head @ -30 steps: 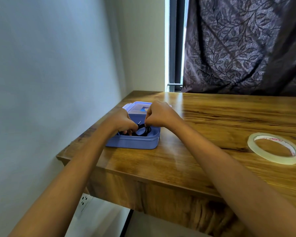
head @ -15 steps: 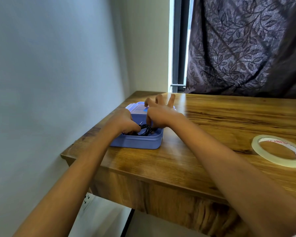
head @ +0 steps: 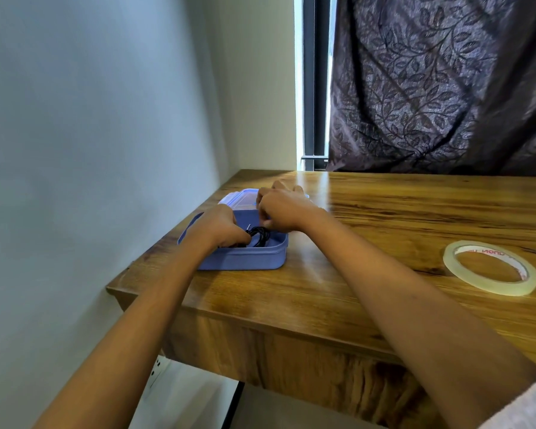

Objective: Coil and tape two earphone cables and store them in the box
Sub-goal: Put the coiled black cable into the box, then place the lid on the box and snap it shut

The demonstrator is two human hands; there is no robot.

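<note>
head view: left grip (head: 220, 226) curls round black cable (head: 260, 235) in box (head: 245, 258); right grip (head: 283, 209) unclear.

A wooden worktop (head: 369, 243) with strong grain carries a blue box (head: 245, 258) near its left corner. The box's lid (head: 239, 199) lies flat just behind it. Well apart to the right lies a roll of clear tape (head: 489, 288), flat.

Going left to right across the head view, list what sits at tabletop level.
left hand → coiled black cable → right hand → tape roll. The blue box spans the first three, so it is left out.
</note>
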